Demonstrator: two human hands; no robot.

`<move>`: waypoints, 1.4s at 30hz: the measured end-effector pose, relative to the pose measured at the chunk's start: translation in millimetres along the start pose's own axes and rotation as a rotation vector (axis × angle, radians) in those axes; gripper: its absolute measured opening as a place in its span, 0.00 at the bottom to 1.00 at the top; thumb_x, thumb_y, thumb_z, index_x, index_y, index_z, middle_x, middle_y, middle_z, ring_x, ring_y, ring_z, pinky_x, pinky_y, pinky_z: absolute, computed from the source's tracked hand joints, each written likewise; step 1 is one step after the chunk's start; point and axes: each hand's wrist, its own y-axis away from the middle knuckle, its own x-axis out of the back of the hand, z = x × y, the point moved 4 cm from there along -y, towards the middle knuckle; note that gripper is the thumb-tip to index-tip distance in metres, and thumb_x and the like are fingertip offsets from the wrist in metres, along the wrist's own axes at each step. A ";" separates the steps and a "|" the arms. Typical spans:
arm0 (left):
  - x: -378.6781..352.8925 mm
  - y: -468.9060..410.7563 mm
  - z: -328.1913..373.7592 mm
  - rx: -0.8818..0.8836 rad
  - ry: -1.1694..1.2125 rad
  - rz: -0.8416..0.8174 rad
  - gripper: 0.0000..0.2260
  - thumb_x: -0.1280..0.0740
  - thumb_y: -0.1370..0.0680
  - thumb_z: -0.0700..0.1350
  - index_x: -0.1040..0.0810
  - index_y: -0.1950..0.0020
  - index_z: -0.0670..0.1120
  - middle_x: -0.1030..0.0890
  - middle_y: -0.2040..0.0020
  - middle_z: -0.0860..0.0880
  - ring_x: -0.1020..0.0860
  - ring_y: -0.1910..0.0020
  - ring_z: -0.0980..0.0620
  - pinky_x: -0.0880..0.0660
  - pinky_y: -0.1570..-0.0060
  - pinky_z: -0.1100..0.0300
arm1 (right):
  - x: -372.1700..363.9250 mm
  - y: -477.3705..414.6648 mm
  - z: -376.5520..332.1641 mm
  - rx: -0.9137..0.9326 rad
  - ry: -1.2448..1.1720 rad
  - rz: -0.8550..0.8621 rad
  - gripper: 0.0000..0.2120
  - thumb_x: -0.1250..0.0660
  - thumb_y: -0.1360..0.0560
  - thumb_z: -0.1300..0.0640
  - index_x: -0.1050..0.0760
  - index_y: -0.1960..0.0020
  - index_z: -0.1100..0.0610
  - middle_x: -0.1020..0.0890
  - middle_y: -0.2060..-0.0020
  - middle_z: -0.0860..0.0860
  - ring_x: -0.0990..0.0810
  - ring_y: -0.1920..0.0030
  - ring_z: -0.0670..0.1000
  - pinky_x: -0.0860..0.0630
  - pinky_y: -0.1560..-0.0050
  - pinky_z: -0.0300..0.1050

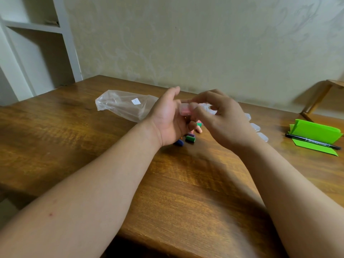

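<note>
1. Wooden table [186, 183] stands against a patterned wall.
2. Above it, the left hand [167, 118] curls round a small clear case [185, 110] with pink inside; the right hand [223, 118] pinches the same case.
3. Coloured pieces [190, 139] lie beneath the hands, a clear bag [122, 107] to their left, and green paper [314, 131] far right.

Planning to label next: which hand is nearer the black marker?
Right. Both hands hold a small clear case; the right hand sits left of the black marker, apart from it, the left hand farther left.
</note>
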 end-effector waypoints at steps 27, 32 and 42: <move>-0.4 -9.2 -8.0 -0.150 -0.276 0.032 0.12 0.33 0.16 0.33 0.19 0.34 0.41 0.13 0.52 0.44 0.15 0.51 0.48 0.19 0.60 0.57 | -2.5 -0.5 9.6 0.008 0.203 -0.065 0.21 0.26 0.24 0.51 0.24 0.32 0.48 0.20 0.40 0.43 0.25 0.37 0.46 0.29 0.47 0.30; -6.9 -3.1 -6.5 -0.156 -0.286 -0.010 0.12 0.36 0.14 0.37 0.22 0.30 0.38 0.14 0.49 0.44 0.15 0.54 0.50 0.17 0.57 0.55 | 4.6 -3.2 9.2 0.008 0.191 -0.060 0.17 0.28 0.23 0.51 0.20 0.34 0.48 0.17 0.44 0.43 0.21 0.42 0.47 0.24 0.44 0.45; 0.9 -2.6 5.2 -0.205 -0.078 0.168 0.15 0.36 0.14 0.42 0.24 0.29 0.37 0.16 0.46 0.38 0.13 0.51 0.44 0.14 0.47 0.50 | 79.9 -4.5 75.1 -0.391 0.137 0.152 0.19 0.29 0.22 0.51 0.20 0.32 0.48 0.15 0.46 0.46 0.17 0.47 0.49 0.22 0.43 0.48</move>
